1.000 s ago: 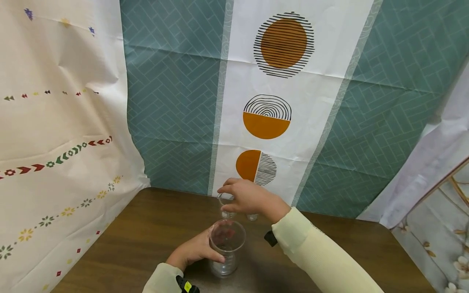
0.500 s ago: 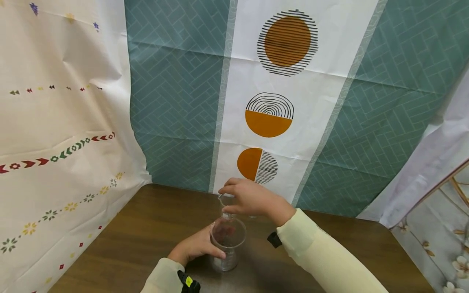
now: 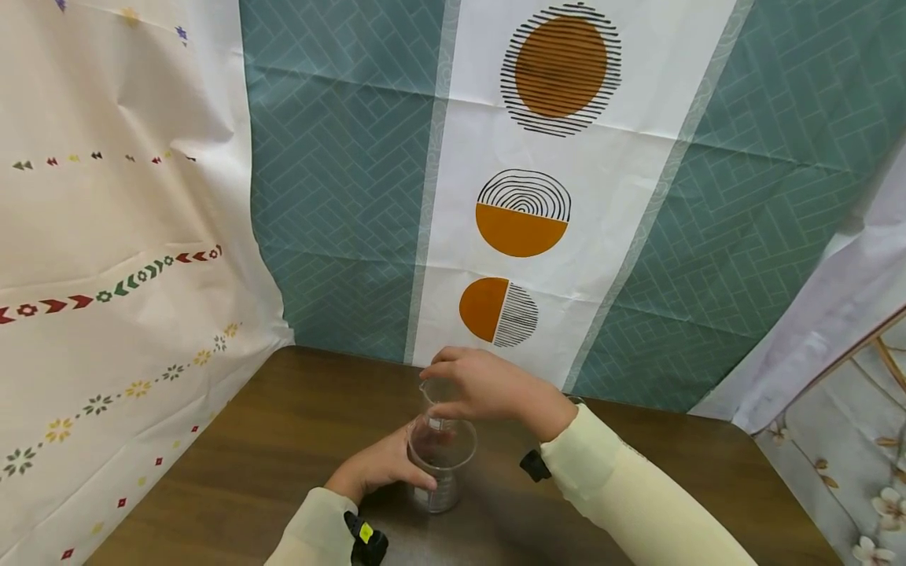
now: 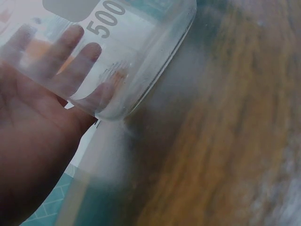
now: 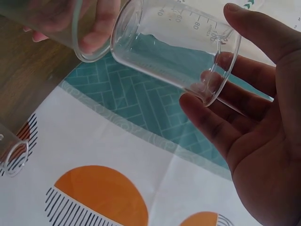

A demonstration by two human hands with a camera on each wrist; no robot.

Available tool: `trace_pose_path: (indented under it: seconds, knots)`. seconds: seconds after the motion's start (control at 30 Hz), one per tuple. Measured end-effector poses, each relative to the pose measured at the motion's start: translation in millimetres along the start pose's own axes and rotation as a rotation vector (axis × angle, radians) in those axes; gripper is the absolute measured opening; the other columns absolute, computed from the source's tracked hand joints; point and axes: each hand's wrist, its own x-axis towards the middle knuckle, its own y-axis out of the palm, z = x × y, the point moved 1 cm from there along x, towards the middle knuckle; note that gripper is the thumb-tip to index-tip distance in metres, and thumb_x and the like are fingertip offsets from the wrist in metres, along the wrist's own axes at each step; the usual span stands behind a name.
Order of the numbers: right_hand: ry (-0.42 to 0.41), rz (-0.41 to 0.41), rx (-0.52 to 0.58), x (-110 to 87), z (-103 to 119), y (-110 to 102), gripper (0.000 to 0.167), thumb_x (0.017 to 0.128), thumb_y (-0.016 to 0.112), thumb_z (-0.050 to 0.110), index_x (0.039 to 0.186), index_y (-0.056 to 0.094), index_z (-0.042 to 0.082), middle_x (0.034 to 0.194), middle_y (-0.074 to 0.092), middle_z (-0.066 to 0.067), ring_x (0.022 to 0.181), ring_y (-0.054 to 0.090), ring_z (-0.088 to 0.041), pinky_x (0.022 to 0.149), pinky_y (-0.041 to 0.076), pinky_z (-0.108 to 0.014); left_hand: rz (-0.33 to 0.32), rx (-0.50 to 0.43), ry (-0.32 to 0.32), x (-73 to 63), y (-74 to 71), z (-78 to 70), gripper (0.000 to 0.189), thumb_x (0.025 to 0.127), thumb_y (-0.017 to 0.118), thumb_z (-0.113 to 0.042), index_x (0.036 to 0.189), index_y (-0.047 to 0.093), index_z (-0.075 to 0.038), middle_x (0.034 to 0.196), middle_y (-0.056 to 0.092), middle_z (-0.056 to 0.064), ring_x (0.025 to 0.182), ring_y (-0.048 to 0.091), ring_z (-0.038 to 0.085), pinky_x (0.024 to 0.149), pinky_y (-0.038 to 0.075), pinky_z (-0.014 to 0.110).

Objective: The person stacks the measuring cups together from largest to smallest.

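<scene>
My left hand (image 3: 385,464) grips a large clear glass beaker (image 3: 440,478) from its left side, with the thumb across the near wall. The left wrist view shows a printed "500" on this beaker (image 4: 141,61), with fingers visible through the glass. My right hand (image 3: 488,385) holds a smaller clear beaker (image 3: 436,391) by its upper rim, fingertips and thumb around it. Graduation marks run up the smaller beaker (image 5: 174,52) in the right wrist view, and it looks empty. Its base is right at the large beaker's rim, overlapping the far edge in the head view.
Another clear glass vessel (image 5: 14,153) shows at the left edge of the right wrist view. A glass rim (image 3: 575,399) peeks out behind the right sleeve. The brown wooden table (image 3: 269,440) ends against patterned cloth (image 3: 340,196) hung behind it and at the sides.
The small beaker in my right hand has come slightly closer to the large beaker's mouth. My left hand keeps its grip. The head view has tilted a little.
</scene>
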Motion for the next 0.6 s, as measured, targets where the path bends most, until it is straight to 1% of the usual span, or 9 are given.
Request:
trace_pose_path:
  seconds: [0.07,0.17,0.3,0.37,0.47,0.6]
  knots:
    - [-0.004,0.000,0.010,-0.8,0.2,0.9,0.047,0.086,0.072,0.039,0.125,0.064,0.014,0.121,0.063,-0.002,0.107,0.062,-0.016,0.096,0.050,-0.030,0.004,-0.004,0.003,0.5,-0.6,-0.8,0.100,0.078,0.081,-0.019,0.153,0.016,-0.030,0.153,0.034,0.022,0.141,0.033,0.039,0.105,0.043,0.046]
    - [-0.014,0.005,0.018,-2.0,0.8,2.9,0.046,0.087,0.071,0.038,0.125,0.064,0.013,0.121,0.063,-0.002,0.107,0.062,-0.016,0.096,0.050,-0.031,-0.007,-0.008,-0.009,0.0,-1.6,-1.3,0.101,0.077,0.082,-0.018,0.153,0.016,-0.028,0.153,0.034,0.021,0.140,0.034,0.041,0.108,0.040,0.046]
    - [-0.041,0.012,0.013,-3.1,1.4,7.4,0.044,0.088,0.069,0.036,0.125,0.064,0.012,0.119,0.064,-0.002,0.105,0.062,-0.016,0.095,0.050,-0.030,-0.032,-0.006,-0.038,-0.6,-2.8,-1.3,0.100,0.076,0.082,-0.019,0.152,0.018,-0.028,0.153,0.038,0.012,0.138,0.036,0.039,0.109,0.038,0.045]
    - [-0.046,0.015,0.012,-3.6,1.3,10.1,0.043,0.089,0.069,0.035,0.124,0.065,0.011,0.118,0.064,-0.002,0.104,0.062,-0.016,0.095,0.050,-0.030,-0.033,-0.006,-0.038,-0.4,-3.0,-1.2,0.099,0.076,0.082,-0.018,0.152,0.019,-0.028,0.151,0.039,0.009,0.137,0.037,0.037,0.110,0.037,0.046]
    - [-0.040,0.018,0.018,-4.4,1.3,13.8,0.043,0.088,0.069,0.035,0.124,0.065,0.011,0.117,0.064,-0.001,0.103,0.062,-0.016,0.095,0.049,-0.031,-0.033,-0.001,-0.035,0.0,-2.7,-0.6,0.099,0.076,0.082,-0.018,0.152,0.019,-0.027,0.150,0.040,0.007,0.136,0.040,0.034,0.109,0.037,0.045]
    - [-0.031,0.030,0.026,-4.7,1.4,19.5,0.043,0.089,0.069,0.037,0.123,0.066,0.013,0.116,0.064,0.001,0.104,0.061,-0.013,0.095,0.049,-0.031,-0.051,0.003,-0.066,-1.6,-1.7,-0.9,0.101,0.076,0.082,-0.018,0.153,0.017,-0.028,0.151,0.039,0.005,0.133,0.044,0.023,0.107,0.040,0.038]
